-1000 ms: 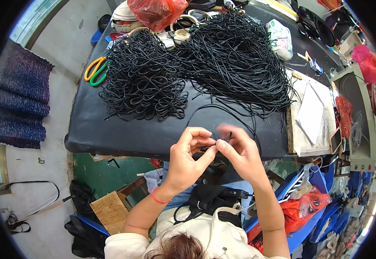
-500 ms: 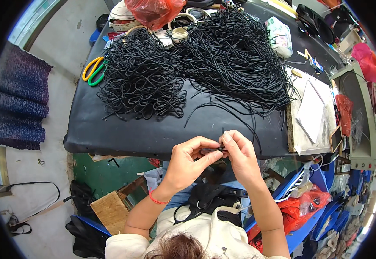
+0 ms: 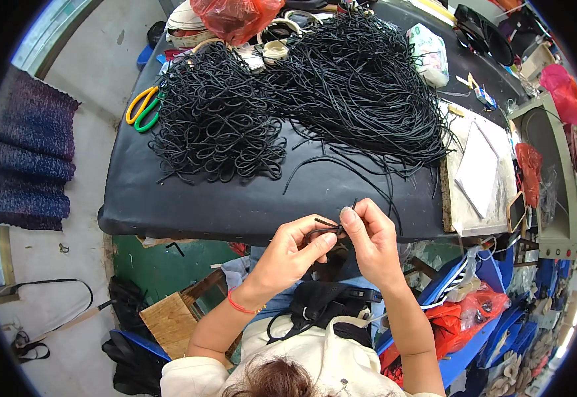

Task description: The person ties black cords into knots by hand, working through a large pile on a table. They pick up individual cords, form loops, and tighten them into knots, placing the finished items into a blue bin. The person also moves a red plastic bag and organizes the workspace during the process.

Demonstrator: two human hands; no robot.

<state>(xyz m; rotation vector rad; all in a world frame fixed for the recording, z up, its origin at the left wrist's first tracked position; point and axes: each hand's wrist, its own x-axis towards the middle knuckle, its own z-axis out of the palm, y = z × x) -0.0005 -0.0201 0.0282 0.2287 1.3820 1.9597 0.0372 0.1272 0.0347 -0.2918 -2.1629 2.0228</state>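
Just in front of the table's near edge, my left hand (image 3: 293,251) and my right hand (image 3: 370,239) hold one thin black cord (image 3: 325,229) between them. It bends into a small loop at my left fingertips, with a knot-like spot between the two hands. A short end sticks up above my right thumb and forefinger, which pinch it. Beyond them on the table lie a heap of looped black cords (image 3: 219,119) on the left and a bigger pile of long, loose black cords (image 3: 368,92) on the right. A few single strands trail toward my hands.
Scissors with yellow and green handles (image 3: 144,109) lie left of the looped heap. At the right, a pale board (image 3: 480,165) carries a white sheet. A red plastic bag (image 3: 235,16) sits at the back of the black-covered table (image 3: 189,208).
My left hand has turned slightly and eased right, so the cord's loop and ends show more clearly. My right hand keeps its pinch. The piles on the table stay as they were.
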